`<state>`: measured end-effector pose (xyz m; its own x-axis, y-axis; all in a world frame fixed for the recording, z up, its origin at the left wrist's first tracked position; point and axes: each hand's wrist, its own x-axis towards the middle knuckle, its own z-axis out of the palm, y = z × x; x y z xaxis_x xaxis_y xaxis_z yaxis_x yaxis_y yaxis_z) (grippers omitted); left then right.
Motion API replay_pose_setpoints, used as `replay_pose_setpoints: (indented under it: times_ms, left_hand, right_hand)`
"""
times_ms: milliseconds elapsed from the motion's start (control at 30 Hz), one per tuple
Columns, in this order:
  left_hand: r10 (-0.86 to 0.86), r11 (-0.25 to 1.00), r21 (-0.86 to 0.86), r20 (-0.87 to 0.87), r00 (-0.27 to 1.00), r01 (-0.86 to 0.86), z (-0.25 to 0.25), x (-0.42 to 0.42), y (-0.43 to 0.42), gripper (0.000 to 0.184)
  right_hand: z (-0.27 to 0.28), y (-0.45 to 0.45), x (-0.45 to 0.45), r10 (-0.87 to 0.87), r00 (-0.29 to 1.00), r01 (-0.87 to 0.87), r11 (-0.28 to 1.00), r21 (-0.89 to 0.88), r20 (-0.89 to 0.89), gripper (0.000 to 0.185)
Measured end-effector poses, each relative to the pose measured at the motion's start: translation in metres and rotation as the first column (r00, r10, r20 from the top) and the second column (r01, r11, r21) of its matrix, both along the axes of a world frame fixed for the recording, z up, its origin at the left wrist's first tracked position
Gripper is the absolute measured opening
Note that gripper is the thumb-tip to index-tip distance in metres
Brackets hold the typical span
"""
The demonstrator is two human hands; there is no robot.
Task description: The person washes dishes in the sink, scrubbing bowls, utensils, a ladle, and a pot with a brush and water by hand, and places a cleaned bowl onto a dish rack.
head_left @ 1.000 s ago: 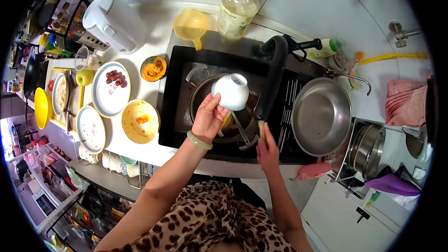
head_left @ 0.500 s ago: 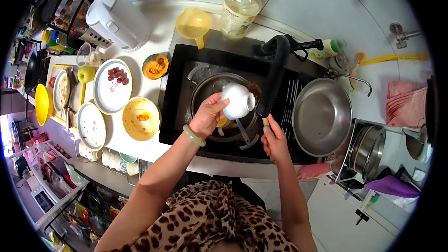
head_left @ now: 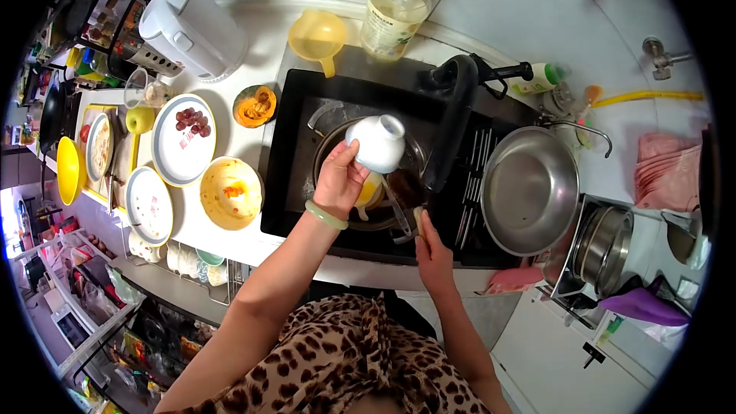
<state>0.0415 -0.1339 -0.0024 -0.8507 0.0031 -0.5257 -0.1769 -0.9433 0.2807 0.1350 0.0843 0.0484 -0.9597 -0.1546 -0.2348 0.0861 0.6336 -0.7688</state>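
My left hand (head_left: 340, 180) is closed on the side of a small white bowl (head_left: 374, 146), which is tipped so that its foot ring points up and away from me. My right hand (head_left: 435, 257) grips the pale handle of a brush with dark brown bristles (head_left: 404, 186), just below and right of the bowl. Both are over a metal pot (head_left: 320, 165) standing in the black sink (head_left: 290, 126). Inside the pot lie a yellow item (head_left: 370, 190) and a grey handle (head_left: 399, 213), partly hidden by the bowl and my hand.
A black faucet (head_left: 452, 126) arches over the sink, close to the brush. To the right sits a large steel basin (head_left: 529, 192). Plates (head_left: 184, 161), a food-smeared bowl (head_left: 230, 211) and a cut pumpkin (head_left: 254, 106) stand left. A pump bottle (head_left: 395, 19) is behind.
The bowl has turned, its foot now facing away from me instead of right, and sits slightly higher. My right hand has moved left and down, bringing the brush out from behind the faucet.
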Motion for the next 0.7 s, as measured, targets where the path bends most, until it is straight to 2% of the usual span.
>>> replay_pose_setpoints:
  times_ms: [33, 67, 100, 167, 200, 233, 333, 367, 433, 467, 533, 600, 633, 667, 700]
  left_hand:
    - [-0.029, 0.999, 0.040, -0.033, 0.999, 0.031, -0.003, -0.003, -0.001, 0.015]
    - [-0.055, 0.995, 0.081, -0.069, 0.996, 0.061, -0.005, -0.004, -0.001, 0.015]
    - [-0.065, 0.995, 0.074, 0.023, 0.998, 0.063, 0.019, -0.009, 0.006, 0.005]
    - [-0.084, 0.975, 0.196, -0.115, 0.990, 0.106, -0.009, -0.002, -0.004, 0.011]
    - [-0.091, 0.957, 0.255, -0.186, 0.978, 0.137, -0.004, -0.003, -0.006, 0.015]
    - [-0.037, 0.985, 0.169, -0.004, 0.999, 0.037, 0.002, 0.000, -0.004, 0.016]
    - [-0.010, 0.994, 0.108, 0.115, 0.993, -0.002, 0.011, 0.004, -0.007, 0.018]
    - [-0.050, 0.975, 0.215, -0.022, 0.999, 0.054, -0.013, 0.012, -0.016, 0.018]
    - [-0.014, 0.992, 0.125, 0.115, 0.993, -0.001, 0.011, 0.010, -0.016, 0.014]
    - [0.010, 0.997, 0.080, 0.183, 0.983, -0.025, 0.019, 0.009, -0.015, 0.012]
    - [0.004, 0.996, 0.090, 0.168, 0.986, -0.019, 0.014, 0.013, -0.014, 0.010]
    - [-0.002, 0.990, 0.140, 0.120, 0.993, -0.015, -0.009, 0.017, -0.009, 0.009]
    - [-0.010, 0.958, 0.284, -0.055, 0.998, 0.025, -0.022, 0.018, -0.008, 0.015]
    - [0.039, 0.968, 0.248, 0.007, 0.999, -0.040, -0.034, 0.019, -0.006, 0.015]
    - [0.092, 0.973, 0.206, 0.069, 0.993, -0.105, -0.026, 0.015, 0.000, 0.014]
  right_hand:
    - [-0.005, 0.006, 0.003, -0.016, 0.973, 0.037, 0.995, -0.088, 0.230, 0.050]
    - [-0.011, 0.007, 0.005, -0.068, 0.961, 0.113, 0.981, -0.159, 0.266, 0.050]
    - [-0.008, 0.001, 0.001, -0.114, 0.946, 0.188, 0.956, -0.226, 0.305, 0.050]
    - [0.000, -0.005, -0.013, -0.161, 0.916, 0.282, 0.909, -0.305, 0.368, 0.050]
    - [0.005, -0.002, -0.023, -0.163, 0.907, 0.298, 0.901, -0.317, 0.389, 0.050]
    - [0.008, 0.001, -0.030, -0.164, 0.897, 0.312, 0.892, -0.327, 0.410, 0.050]
    - [-0.003, 0.010, -0.036, -0.117, 0.876, 0.293, 0.900, -0.323, 0.468, 0.049]
    - [-0.006, 0.012, -0.039, -0.143, 0.855, 0.331, 0.890, -0.313, 0.499, 0.049]
    - [-0.008, 0.021, -0.045, -0.204, 0.806, 0.412, 0.867, -0.279, 0.555, 0.050]
    - [-0.012, 0.022, -0.047, -0.232, 0.819, 0.430, 0.854, -0.294, 0.525, 0.050]
    - [0.001, 0.013, -0.058, -0.199, 0.845, 0.407, 0.841, -0.357, 0.496, 0.049]
    - [0.009, -0.008, -0.067, -0.169, 0.830, 0.387, 0.861, -0.331, 0.531, 0.049]
    - [0.008, -0.022, -0.065, -0.182, 0.807, 0.423, 0.843, -0.333, 0.562, 0.049]
    - [0.008, -0.034, -0.059, -0.213, 0.798, 0.459, 0.821, -0.339, 0.564, 0.049]
    - [0.010, -0.043, -0.048, -0.223, 0.827, 0.433, 0.838, -0.332, 0.516, 0.049]
